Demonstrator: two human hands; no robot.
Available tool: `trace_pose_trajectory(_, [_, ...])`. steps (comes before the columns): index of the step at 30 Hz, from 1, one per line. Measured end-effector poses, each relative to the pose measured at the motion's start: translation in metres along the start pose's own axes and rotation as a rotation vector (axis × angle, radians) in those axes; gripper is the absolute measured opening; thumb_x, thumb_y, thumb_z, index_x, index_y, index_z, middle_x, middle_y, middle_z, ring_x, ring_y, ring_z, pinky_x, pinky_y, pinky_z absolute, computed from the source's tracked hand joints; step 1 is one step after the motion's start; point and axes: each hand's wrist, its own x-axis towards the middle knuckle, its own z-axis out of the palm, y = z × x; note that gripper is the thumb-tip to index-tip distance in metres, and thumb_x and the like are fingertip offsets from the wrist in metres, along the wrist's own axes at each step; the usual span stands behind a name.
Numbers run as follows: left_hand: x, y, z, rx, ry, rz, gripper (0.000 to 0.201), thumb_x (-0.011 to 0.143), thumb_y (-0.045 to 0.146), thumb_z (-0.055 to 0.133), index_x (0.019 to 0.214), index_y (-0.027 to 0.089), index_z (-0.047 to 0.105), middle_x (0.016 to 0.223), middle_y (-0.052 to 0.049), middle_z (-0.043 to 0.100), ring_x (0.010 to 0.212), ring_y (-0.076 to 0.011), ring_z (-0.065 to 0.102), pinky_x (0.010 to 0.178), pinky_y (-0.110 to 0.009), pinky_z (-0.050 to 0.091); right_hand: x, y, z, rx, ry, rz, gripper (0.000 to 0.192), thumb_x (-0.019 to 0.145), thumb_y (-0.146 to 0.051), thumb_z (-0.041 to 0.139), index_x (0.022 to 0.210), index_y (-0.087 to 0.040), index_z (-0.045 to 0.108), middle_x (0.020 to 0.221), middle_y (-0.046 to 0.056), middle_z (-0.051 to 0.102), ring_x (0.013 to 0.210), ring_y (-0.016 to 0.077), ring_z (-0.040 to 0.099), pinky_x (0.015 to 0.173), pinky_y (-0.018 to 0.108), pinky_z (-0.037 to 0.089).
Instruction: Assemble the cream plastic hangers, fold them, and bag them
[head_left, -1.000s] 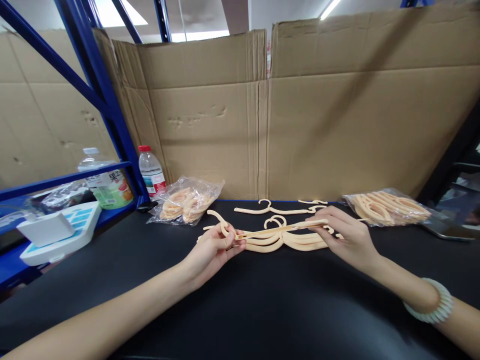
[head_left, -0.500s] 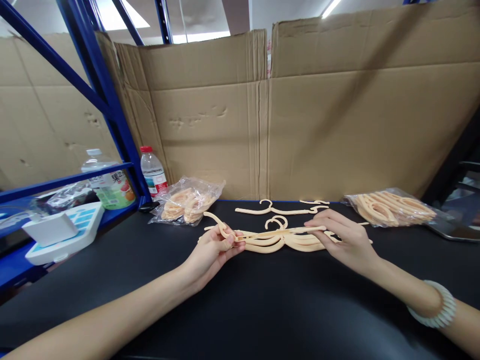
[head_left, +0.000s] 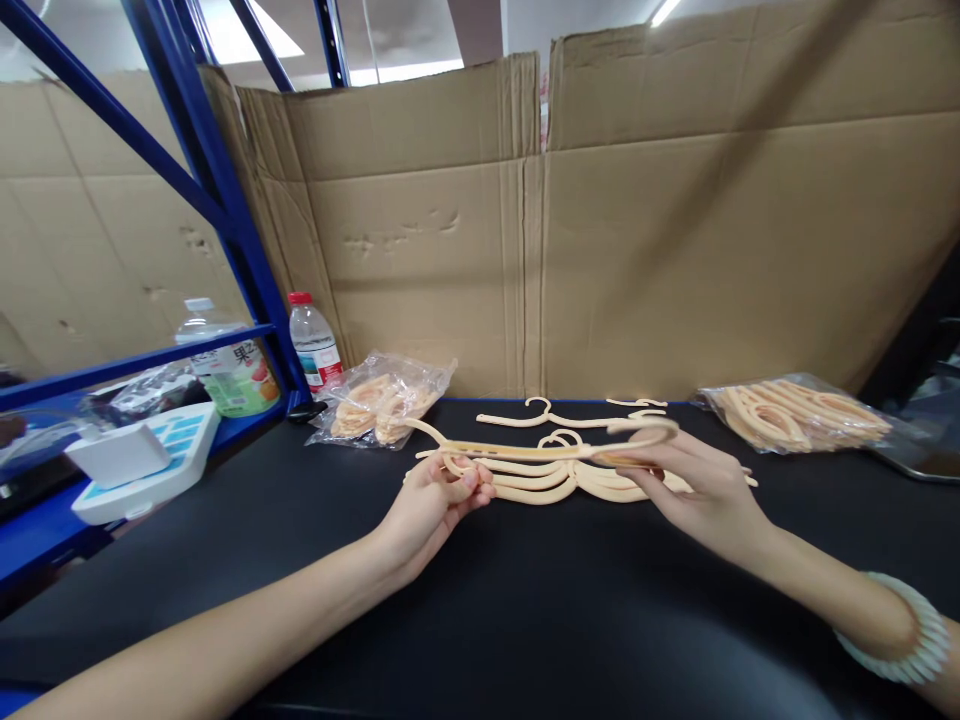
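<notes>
A thin, peach-coloured plastic hanger [head_left: 540, 447], long and gently curved with a small hook at its middle, is held level just above the matt black worktop [head_left: 525, 620], toward the worktop's far edge and about midway along it. The left hand [head_left: 439, 500] curls its fingers and thumb around the hanger's left end; the right hand [head_left: 701, 485] pinches the right end between thumb and fingertips, a pale beaded bracelet [head_left: 896, 630] circling that wrist. Directly beneath lies a loose pile of matching peach plastic hangers [head_left: 555, 480], their smooth arms overlapping, and one more single hanger [head_left: 559, 418] rests flat behind them, close to the far edge.

Two crinkled clear plastic bags of the same hangers sit along that edge: one [head_left: 382, 400] toward the far left corner, the other [head_left: 802, 415] toward the far right. Tall sheets of creased brown corrugated cardboard [head_left: 675, 230] stand as a wall behind. On the left, a blue metal shelf frame [head_left: 217, 190] carries a red-capped clear water bottle [head_left: 315, 340], a green-labelled drink bottle [head_left: 232, 365] and a white-and-blue box-shaped device [head_left: 142, 460].
</notes>
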Motion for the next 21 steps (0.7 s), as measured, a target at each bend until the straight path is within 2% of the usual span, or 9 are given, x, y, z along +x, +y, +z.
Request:
trace_pose_trajectory(3, [0.002, 0.001, 0.0, -0.02, 0.023, -0.015, 0.017, 0.073, -0.003, 0.065, 0.071, 0.012, 0.057, 0.078, -0.006, 0.07, 0.068, -0.0109, 0.066, 0.066, -0.018, 0.055, 0.005, -0.001, -0.006, -0.021, -0.031, -0.022, 0.019, 0.089, -0.014, 0.052, 0.095, -0.022, 0.068, 0.085, 0.005, 0.064, 0.076, 0.0159, 0.063, 0.064, 0.027, 0.053])
trace_pose_trajectory(6, [0.007, 0.004, -0.005, -0.047, 0.01, 0.021, 0.01, 0.076, 0.004, 0.068, 0.074, 0.012, 0.062, 0.081, -0.006, 0.069, 0.07, -0.0108, 0.066, 0.069, -0.019, 0.055, 0.007, 0.006, -0.012, -0.029, -0.029, 0.028, 0.018, 0.089, -0.016, 0.053, 0.096, -0.022, 0.068, 0.087, 0.006, 0.066, 0.08, 0.0174, 0.064, 0.066, 0.028, 0.054])
trace_pose_trajectory(12, [0.013, 0.008, -0.011, -0.1, -0.06, -0.006, 0.014, 0.078, 0.011, 0.071, 0.067, 0.011, 0.063, 0.113, -0.01, 0.066, 0.09, -0.0152, 0.065, 0.081, -0.026, 0.054, 0.003, 0.019, -0.015, -0.009, -0.064, 0.067, 0.02, 0.089, -0.017, 0.055, 0.103, -0.023, 0.067, 0.091, 0.006, 0.067, 0.086, 0.0197, 0.064, 0.071, 0.032, 0.055])
trace_pose_trajectory(16, [0.01, 0.007, -0.008, -0.122, -0.137, -0.055, 0.011, 0.078, 0.011, 0.072, 0.07, 0.012, 0.063, 0.109, -0.009, 0.067, 0.088, -0.0155, 0.066, 0.08, -0.027, 0.055, 0.003, 0.017, -0.015, 0.003, -0.073, 0.053, 0.021, 0.089, -0.015, 0.055, 0.104, -0.022, 0.067, 0.091, 0.006, 0.065, 0.084, 0.0184, 0.063, 0.068, 0.029, 0.054])
trace_pose_trajectory(21, [0.008, 0.006, -0.007, -0.141, -0.165, -0.075, 0.014, 0.072, 0.013, 0.077, 0.071, 0.011, 0.063, 0.095, -0.007, 0.068, 0.075, -0.0123, 0.066, 0.077, -0.025, 0.055, 0.004, 0.015, -0.016, 0.007, -0.074, 0.042, 0.02, 0.089, -0.015, 0.055, 0.103, -0.022, 0.067, 0.09, 0.006, 0.064, 0.081, 0.017, 0.062, 0.066, 0.028, 0.053])
